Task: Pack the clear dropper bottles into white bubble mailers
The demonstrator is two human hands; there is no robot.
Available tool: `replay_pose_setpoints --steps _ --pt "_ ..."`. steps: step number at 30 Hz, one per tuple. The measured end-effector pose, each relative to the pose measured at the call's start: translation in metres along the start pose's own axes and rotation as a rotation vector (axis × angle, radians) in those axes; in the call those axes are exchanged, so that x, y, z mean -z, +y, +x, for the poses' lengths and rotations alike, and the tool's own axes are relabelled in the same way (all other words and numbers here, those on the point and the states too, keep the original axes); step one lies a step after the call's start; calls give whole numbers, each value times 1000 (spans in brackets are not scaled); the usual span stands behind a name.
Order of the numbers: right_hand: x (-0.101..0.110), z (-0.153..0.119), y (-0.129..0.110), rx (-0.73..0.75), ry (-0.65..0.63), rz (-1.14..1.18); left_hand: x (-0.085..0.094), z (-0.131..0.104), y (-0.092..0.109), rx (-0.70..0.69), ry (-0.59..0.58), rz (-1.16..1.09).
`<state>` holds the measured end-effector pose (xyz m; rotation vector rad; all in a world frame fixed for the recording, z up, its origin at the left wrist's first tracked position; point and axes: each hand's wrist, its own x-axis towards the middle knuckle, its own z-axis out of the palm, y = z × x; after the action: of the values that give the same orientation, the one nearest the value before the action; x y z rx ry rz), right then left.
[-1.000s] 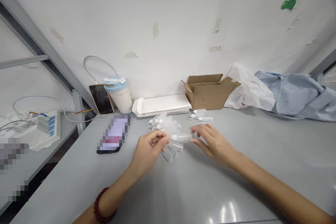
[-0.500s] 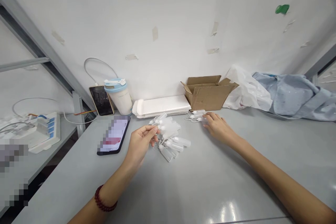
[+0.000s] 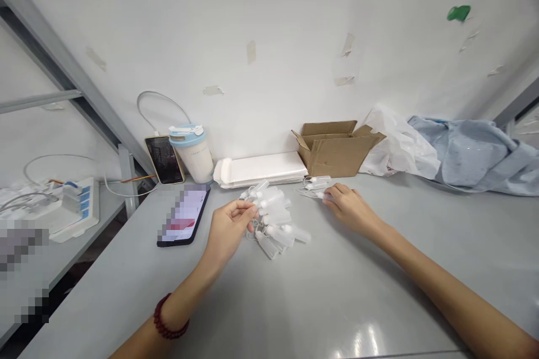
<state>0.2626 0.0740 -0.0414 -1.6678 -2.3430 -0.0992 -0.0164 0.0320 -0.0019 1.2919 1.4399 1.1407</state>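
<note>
Several small translucent white plastic bottles with thin looped cords lie in a pile (image 3: 275,216) near the middle of the table. My left hand (image 3: 229,227) is at the pile's left edge, thumb and fingers pinched together. What is between those fingertips is too small to make out; a cord or bottle tip may be there. Farther right, my right hand (image 3: 347,205) rests with curled fingers on one small bottle (image 3: 322,196), its far end hidden beneath them. Another such bottle (image 3: 319,179) lies just behind, with cords trailing left.
White flat boxes (image 3: 265,169) and an open cardboard box (image 3: 334,156) stand along the wall. A phone (image 3: 185,216), a second phone (image 3: 165,160) and a blue-lidded cup (image 3: 196,157) are at left. A plastic bag (image 3: 398,146) and blue cloth (image 3: 471,151) lie right.
Bottles in the pile have shifted and spread slightly, the lower right one turning outward. My right hand and its bottle have moved slightly nearer to me. The left hand stays at the pile, still pinched.
</note>
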Motion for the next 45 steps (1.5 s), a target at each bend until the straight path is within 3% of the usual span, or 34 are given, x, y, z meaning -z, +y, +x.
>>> replay_pose_setpoints --steps 8,12,18,37,45 --pt "16 -10 -26 188 167 164 -1 -5 1 -55 -23 61" --pt "22 -17 -41 366 266 233 -5 -10 3 -66 -128 19" --pt "27 -26 -58 493 270 281 -8 -17 5 -65 -280 20" --pt "27 -34 -70 544 252 348 -13 -27 7 -117 -400 99" --pt "26 -33 -69 532 274 338 -13 -27 5 -129 -396 87"
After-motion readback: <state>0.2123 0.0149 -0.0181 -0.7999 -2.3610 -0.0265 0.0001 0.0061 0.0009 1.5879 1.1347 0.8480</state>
